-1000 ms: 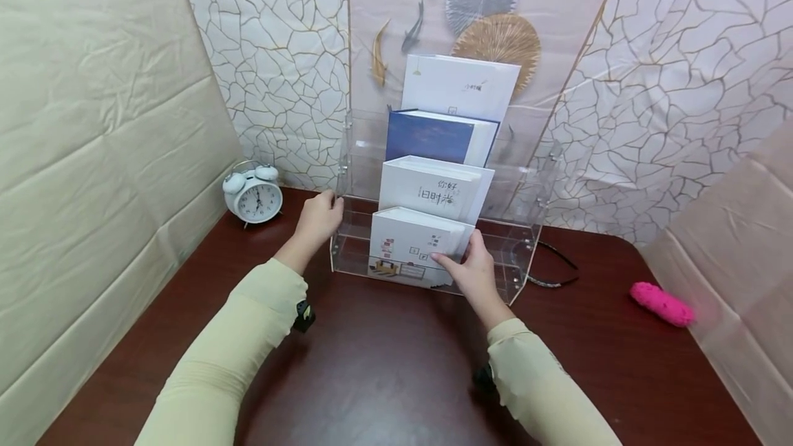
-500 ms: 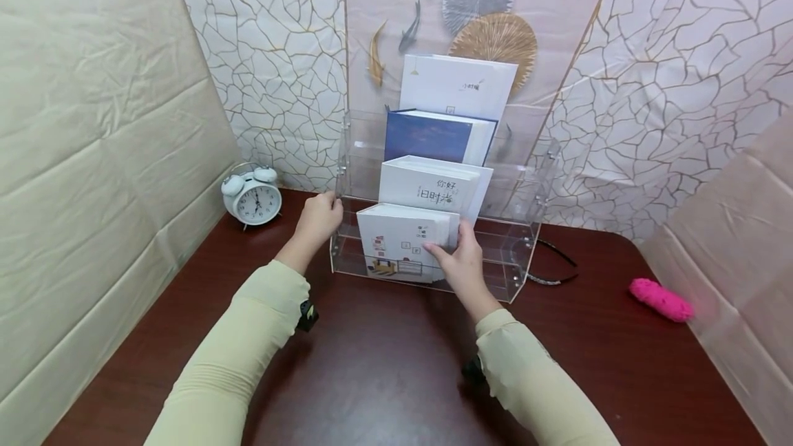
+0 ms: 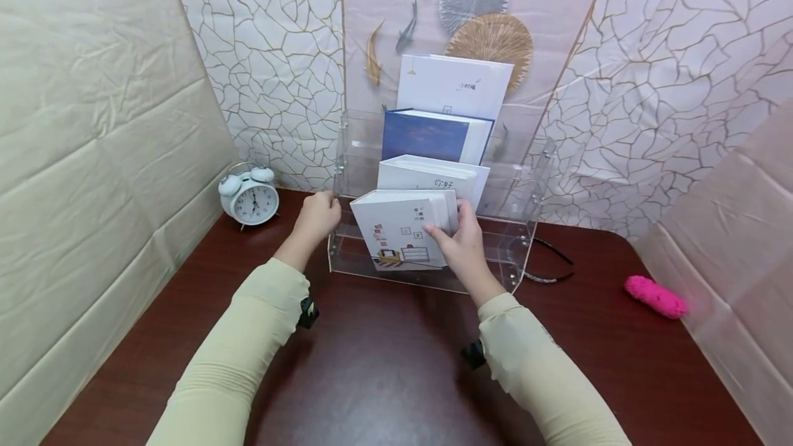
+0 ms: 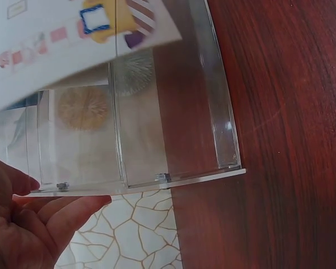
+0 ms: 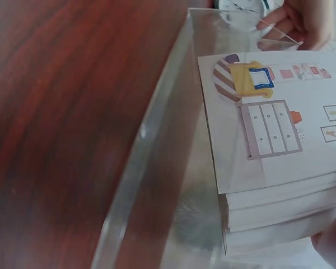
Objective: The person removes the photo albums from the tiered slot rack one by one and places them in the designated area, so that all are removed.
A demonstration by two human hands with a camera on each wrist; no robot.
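Head view: the right hand pinches the front book, tilted just left of that grip; the left hand clasps the clear rack by its side, I'd say for steadiness.

1. Centre of frame: rack on table; three books in it, one behind another.
2. Front book before these; right hand at its right edge.
3. Left hand at rack's left side; clock farther left.
4. Right of rack: band; bundle farther right.
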